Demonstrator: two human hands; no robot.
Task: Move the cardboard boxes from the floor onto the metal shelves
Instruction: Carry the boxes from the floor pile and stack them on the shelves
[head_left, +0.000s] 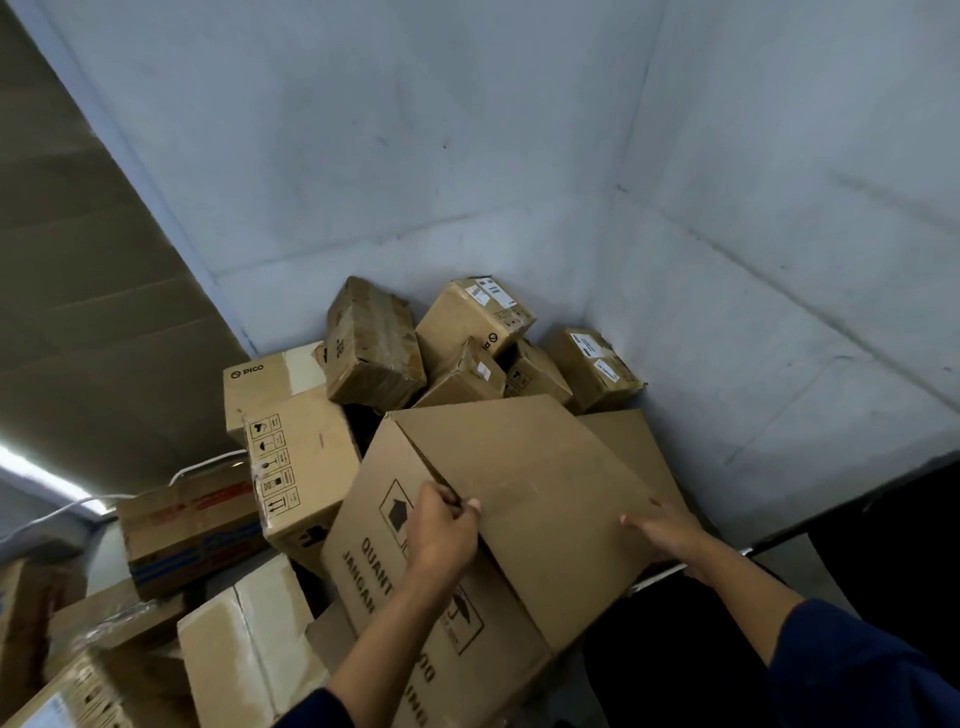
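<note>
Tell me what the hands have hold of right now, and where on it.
The large cardboard box: left hand pinches its upper-left edge, right hand lies on the top panel near the right edge.

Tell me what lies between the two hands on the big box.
In the head view, only the big box's bare cardboard panel lies between left hand and right hand.

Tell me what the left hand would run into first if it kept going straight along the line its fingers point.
The left hand already grips the top edge of the large tilted box. Past that edge, its fingers point across the box's broad face toward the right hand, though depth is unclear.
</note>
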